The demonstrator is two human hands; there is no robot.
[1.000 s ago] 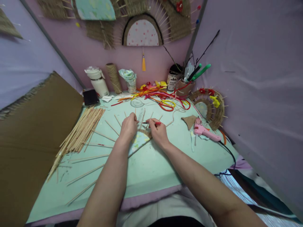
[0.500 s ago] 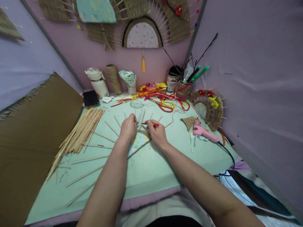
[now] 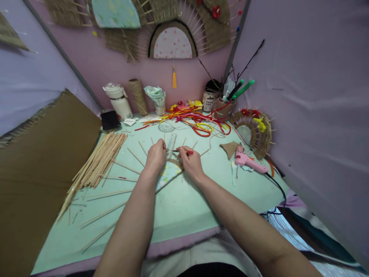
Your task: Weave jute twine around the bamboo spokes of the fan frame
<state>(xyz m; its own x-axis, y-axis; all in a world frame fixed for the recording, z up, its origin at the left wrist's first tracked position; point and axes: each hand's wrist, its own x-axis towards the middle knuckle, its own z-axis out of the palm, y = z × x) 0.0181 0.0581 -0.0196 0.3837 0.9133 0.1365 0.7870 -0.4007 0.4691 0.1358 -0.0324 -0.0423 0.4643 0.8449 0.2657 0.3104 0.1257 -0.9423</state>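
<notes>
My right hand (image 3: pixel 190 161) is closed around a red pen (image 3: pixel 189 152), whose dark tip points left toward a clear ruler (image 3: pixel 172 143). With fingers closed, my left hand (image 3: pixel 156 154) grips the ruler's left edge; its exact hold is partly hidden. The ruler lies along one of the thin wooden sticks. Below both hands is a half-round piece covered in patterned fabric (image 3: pixel 169 173) with a brown twine border (image 3: pixel 176 163). Several wooden sticks (image 3: pixel 134 157) fan out from it, some passing behind my left forearm.
A pile of loose sticks (image 3: pixel 99 161) lies at the left beside a brown board (image 3: pixel 43 184). A pink glue gun (image 3: pixel 249 163) with its cord rests at the right. Toward the back are colourful cords (image 3: pixel 187 117), orange-handled scissors (image 3: pixel 201 132), a twine spool (image 3: pixel 138 96) and a white bottle (image 3: pixel 121 102).
</notes>
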